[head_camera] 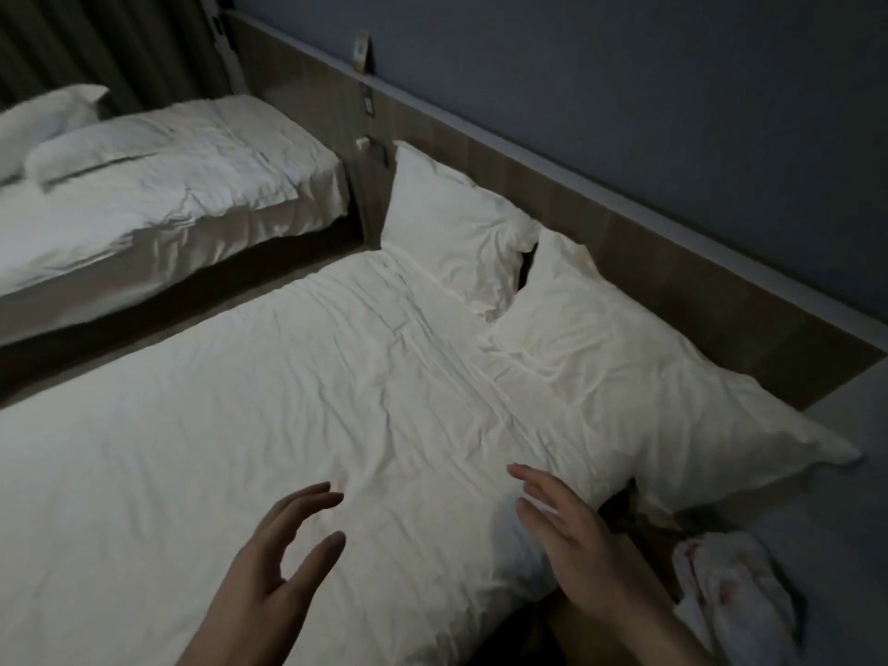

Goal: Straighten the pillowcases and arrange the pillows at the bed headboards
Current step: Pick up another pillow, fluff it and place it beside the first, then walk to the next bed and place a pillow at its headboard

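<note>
At near bed's headboard edge: two pillows, far pillow (451, 233) and near pillow (639, 372), its long axis along headboard (672, 276), corner overhanging bed side. Right hand (572, 545) nearer, just below it; left hand (283, 555) over duvet (240, 401). Both released, fingers spread, holding nothing.

Two pillows (480, 233) side by side against headboard (696, 262); second bed (168, 194) left
</note>
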